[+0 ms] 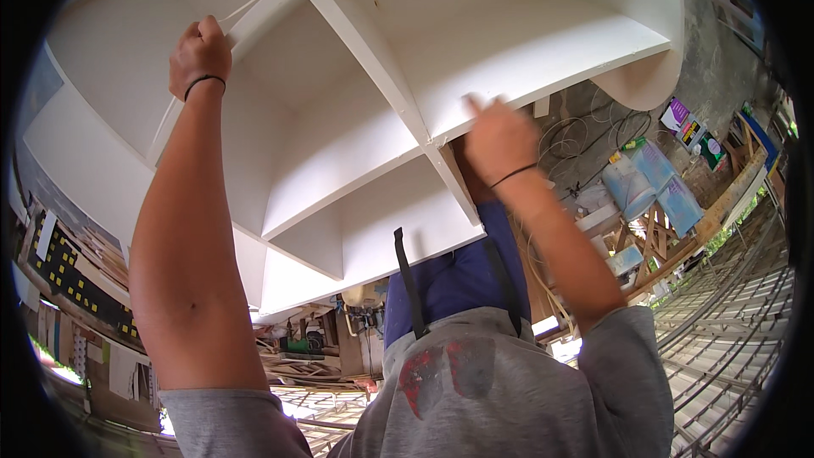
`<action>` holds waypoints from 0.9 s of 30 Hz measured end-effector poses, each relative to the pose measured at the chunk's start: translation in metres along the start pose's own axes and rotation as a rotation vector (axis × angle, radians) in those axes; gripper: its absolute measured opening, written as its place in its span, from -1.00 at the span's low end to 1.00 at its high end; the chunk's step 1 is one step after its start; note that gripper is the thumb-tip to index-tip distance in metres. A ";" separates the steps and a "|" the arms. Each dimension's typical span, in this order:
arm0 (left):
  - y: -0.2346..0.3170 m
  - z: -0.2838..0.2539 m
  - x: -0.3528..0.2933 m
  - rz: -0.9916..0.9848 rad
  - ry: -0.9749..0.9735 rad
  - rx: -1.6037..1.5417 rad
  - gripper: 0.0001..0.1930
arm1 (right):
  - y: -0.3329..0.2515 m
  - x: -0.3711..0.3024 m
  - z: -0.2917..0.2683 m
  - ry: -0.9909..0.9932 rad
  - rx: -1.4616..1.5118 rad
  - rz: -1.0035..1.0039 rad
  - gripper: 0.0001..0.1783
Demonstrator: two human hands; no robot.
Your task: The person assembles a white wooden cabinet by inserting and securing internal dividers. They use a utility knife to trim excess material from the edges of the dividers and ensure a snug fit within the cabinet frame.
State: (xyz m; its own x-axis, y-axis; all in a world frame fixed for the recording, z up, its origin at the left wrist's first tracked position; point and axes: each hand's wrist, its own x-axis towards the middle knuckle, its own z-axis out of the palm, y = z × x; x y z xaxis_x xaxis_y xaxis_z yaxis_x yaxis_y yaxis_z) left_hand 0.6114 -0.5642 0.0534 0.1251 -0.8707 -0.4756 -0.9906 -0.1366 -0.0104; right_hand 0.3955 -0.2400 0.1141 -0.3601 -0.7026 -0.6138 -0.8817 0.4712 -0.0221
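Overhead, my left hand (198,55) is clenched on a front edge of the white shelf unit (356,144) and my right hand (500,140) presses its divider edge, so I'd keep both grips level.

I'm looking at a carpentry workshop: a raw white shelf unit (356,119), stacked timber (670,246), cables (593,131), cluttered benches.

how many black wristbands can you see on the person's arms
2. One black wristband circles the left wrist below the left hand; the other wristband circles the right wrist below the right hand. Both hands touch the white shelf unit.
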 end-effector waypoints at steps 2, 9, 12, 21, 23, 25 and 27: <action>0.001 0.002 0.004 0.017 -0.022 -0.019 -0.45 | -0.050 -0.021 0.009 -0.065 0.223 0.026 -0.69; 0.002 0.000 -0.003 -0.027 0.035 -0.013 -0.51 | 0.090 0.021 -0.049 0.144 0.110 0.248 -0.57; 0.004 0.002 0.000 -0.012 0.010 -0.030 -0.50 | 0.137 0.044 -0.059 0.088 -0.233 0.307 -0.58; 0.002 -0.001 0.000 -0.003 -0.026 -0.016 -0.47 | -0.053 -0.025 0.012 -0.042 0.111 0.060 -0.70; 0.001 -0.001 0.000 -0.005 -0.024 0.000 -0.48 | -0.077 -0.034 0.021 0.029 0.318 0.179 -0.72; 0.002 -0.003 0.000 -0.016 -0.017 -0.023 -0.49 | -0.041 -0.022 -0.002 -0.123 0.558 0.327 -0.70; -0.001 -0.004 -0.001 -0.029 -0.019 -0.038 -0.49 | 0.025 -0.003 -0.012 0.271 0.398 0.281 -0.65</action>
State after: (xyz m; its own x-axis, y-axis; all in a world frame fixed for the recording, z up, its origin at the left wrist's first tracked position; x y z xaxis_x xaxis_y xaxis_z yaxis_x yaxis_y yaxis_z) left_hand 0.6122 -0.5656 0.0573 0.1518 -0.8570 -0.4924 -0.9837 -0.1793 0.0088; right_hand 0.3708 -0.2326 0.1243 -0.6763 -0.6082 -0.4156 -0.5764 0.7882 -0.2155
